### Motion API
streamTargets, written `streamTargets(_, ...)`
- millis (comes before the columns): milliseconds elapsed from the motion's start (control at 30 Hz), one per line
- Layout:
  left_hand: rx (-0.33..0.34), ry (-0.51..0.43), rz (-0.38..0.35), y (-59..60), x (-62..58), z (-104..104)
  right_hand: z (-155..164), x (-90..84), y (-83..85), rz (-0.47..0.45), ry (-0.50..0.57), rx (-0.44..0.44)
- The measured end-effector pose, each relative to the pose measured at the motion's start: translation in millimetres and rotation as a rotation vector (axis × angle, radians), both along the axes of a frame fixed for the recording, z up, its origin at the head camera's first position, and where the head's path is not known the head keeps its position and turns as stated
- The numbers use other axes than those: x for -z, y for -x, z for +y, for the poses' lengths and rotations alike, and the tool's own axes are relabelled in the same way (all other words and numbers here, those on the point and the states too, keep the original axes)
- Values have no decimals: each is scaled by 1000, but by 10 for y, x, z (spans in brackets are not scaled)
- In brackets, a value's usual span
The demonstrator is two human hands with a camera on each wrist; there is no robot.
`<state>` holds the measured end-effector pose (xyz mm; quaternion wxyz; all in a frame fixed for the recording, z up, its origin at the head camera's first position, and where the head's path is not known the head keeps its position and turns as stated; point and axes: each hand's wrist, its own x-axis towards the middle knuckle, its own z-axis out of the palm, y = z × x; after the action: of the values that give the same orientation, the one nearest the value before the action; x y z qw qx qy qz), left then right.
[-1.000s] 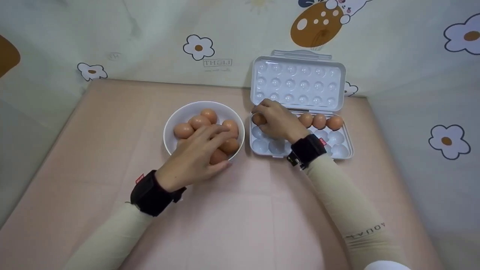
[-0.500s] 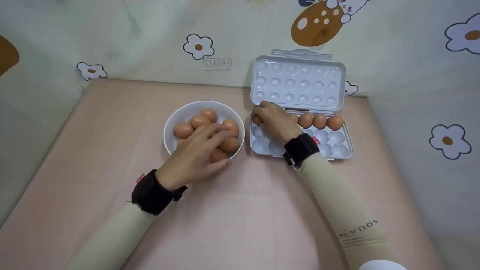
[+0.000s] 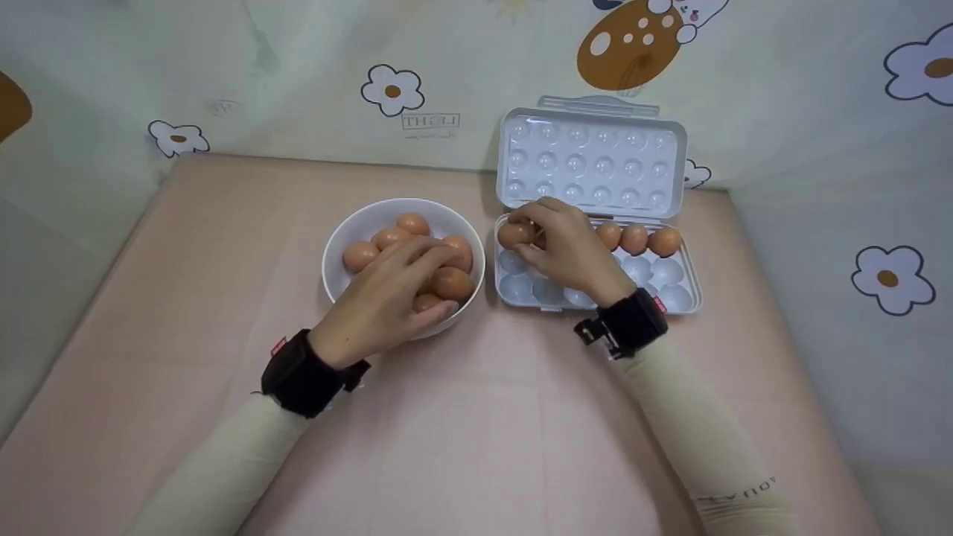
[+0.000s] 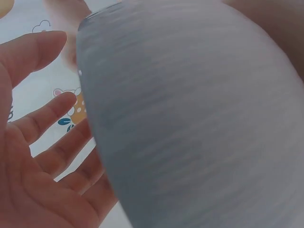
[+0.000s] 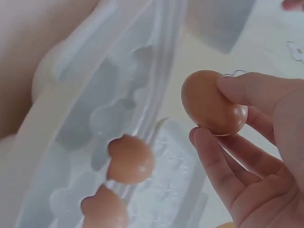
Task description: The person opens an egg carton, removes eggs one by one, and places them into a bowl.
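My right hand [image 3: 572,251] pinches a brown egg [image 5: 206,102] between thumb and fingertips. In the right wrist view this egg is held above the white egg tray [image 3: 518,289], apart from its cups. From the head it appears over the tray's back left corner. Several brown eggs [image 3: 634,239] stand along the tray's back row, part of it hidden by the right hand. My left hand [image 3: 376,301] rests over the white bowl [image 3: 330,279], fingers spread loosely above several brown eggs [image 3: 360,257]. In the left wrist view the bowl's side blocks much of the scene, with the left fingers relaxed.
The tray's lid [image 3: 592,160], lined with round dimples, stands raised behind it near the wall. A pale pink cloth [image 3: 461,432] covers the table. The patterned wall sheet [image 3: 298,74] hangs close behind the bowl and lid.
My right hand first shifted left at the tray's back left corner, then came back right, with the wrist turned and the egg more exposed. The left hand has stayed over the bowl, nearly still.
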<state>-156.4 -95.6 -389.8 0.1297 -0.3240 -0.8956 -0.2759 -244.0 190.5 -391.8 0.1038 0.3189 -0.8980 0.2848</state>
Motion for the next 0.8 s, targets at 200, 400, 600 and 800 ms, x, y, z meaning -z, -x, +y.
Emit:
streamTargets(200, 21, -36, -21, 49, -56, 71, -26, -92, -270, -36, 182, -33)
streamTargets(400, 38, -89, -7, 87, -93, 122, -102, -164, -473, -157, 368, -91)
streamTargets(600, 47, -105, 11, 102, -121, 178, -155, -198, -573, -244, 467, -146)
streamTargets(800, 70, -100, 26, 99, -144, 269, -167, -167, -636, -274, 478, -145)
